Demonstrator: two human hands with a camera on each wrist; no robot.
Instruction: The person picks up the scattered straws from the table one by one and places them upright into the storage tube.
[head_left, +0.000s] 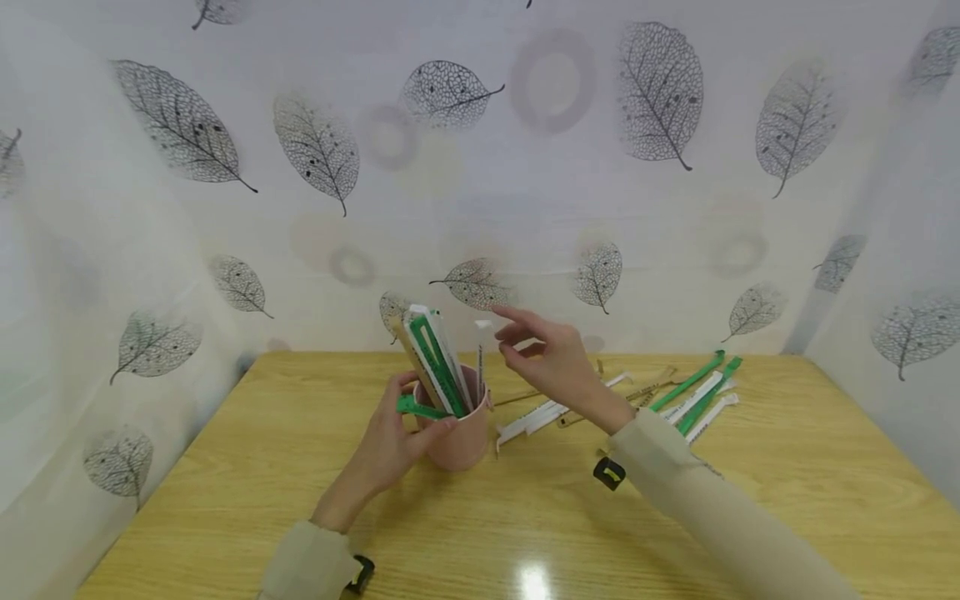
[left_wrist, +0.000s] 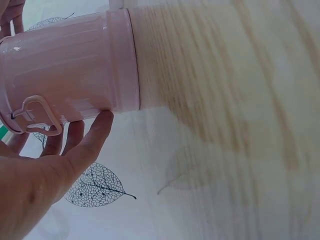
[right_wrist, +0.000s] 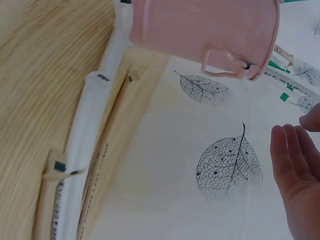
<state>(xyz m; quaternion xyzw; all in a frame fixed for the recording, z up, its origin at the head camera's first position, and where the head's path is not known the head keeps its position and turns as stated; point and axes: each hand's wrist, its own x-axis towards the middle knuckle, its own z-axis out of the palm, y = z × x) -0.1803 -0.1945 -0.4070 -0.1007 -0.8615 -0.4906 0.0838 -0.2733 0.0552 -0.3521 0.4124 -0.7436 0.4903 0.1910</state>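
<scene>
A small pink bucket [head_left: 461, 437] with side handles stands upright on the table. In it lean several thin paper-wrapped sticks, probably straws: green ones [head_left: 442, 367], white ones and a tan one. My left hand [head_left: 393, 446] grips the bucket's left side, the thumb in front near the rim. A short green wrapped end [head_left: 420, 407] juts out by that hand; whether the fingers touch it I cannot tell. My right hand [head_left: 551, 354] hovers above and right of the bucket, fingers loosely bent around nothing. Just left of its fingertips, a white wrapped stick [head_left: 482, 354] stands in the bucket.
Loose wrapped sticks lie right of the bucket: white ones [head_left: 543, 414], a tan one [right_wrist: 107, 145], and green ones [head_left: 688, 381] farther right. Behind the wooden table [head_left: 480, 533] hangs a pale leaf-print cloth [head_left: 480, 200]. Each wrist wears a dark device [head_left: 609, 472].
</scene>
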